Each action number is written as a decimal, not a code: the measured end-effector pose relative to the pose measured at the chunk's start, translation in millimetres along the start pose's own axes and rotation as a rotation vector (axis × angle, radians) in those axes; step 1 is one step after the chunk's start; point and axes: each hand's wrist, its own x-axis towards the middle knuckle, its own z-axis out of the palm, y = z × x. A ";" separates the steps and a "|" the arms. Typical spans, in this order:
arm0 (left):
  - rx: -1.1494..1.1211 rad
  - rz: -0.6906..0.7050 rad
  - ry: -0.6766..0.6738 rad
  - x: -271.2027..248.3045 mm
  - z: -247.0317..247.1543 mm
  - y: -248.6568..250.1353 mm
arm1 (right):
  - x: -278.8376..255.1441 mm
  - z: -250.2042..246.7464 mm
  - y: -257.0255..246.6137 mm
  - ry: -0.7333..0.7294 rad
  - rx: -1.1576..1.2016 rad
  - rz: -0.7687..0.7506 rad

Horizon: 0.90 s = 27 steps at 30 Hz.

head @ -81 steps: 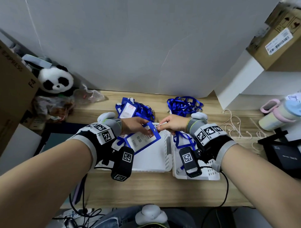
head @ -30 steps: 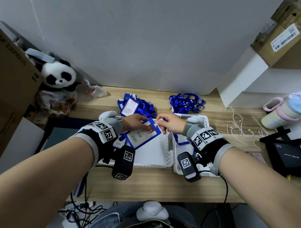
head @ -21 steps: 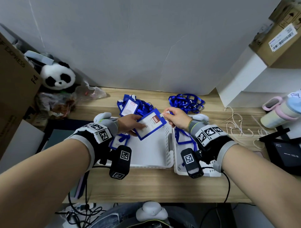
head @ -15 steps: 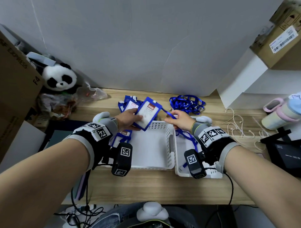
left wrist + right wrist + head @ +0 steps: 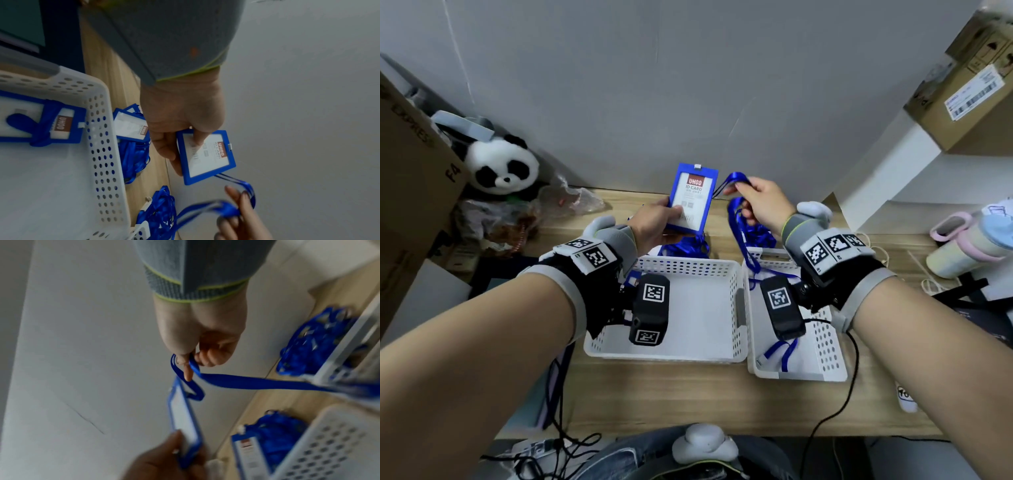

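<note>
Blue-framed ID card holder (image 5: 691,200) stands upright above the wooden desk (image 5: 688,397), gripped along its lower edge by the left hand (image 5: 655,228). The right hand (image 5: 762,202) pinches a blue lanyard (image 5: 732,179), its strap trailing down into the right-hand white basket (image 5: 798,376).

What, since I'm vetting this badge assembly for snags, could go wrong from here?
1. The lanyard trails from the right hand down into the right basket; pulling it up could catch the rim or drag along the loose lanyard pile behind it.
2. The left hand grips the badge holder only by its lower end, so a tug through the thin cord that seems to link them might twist it loose.
</note>
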 end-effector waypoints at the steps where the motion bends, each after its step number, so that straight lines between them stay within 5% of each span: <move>1: -0.003 0.011 0.002 0.9 -0.3 3.8 | 2.2 3.4 -8.4 0.000 0.071 -0.016; 9: 0.018 0.019 0.146 15.5 -31.1 10.8 | 35.2 35.4 -10.3 0.000 0.052 -0.040; 21: 0.041 -0.304 0.164 62.8 -57.7 -22.4 | 82.8 81.3 68.4 -0.124 -0.076 0.351; 27: 0.171 -0.350 0.149 93.3 -58.1 -40.0 | 89.7 96.4 87.1 -0.243 -0.071 0.484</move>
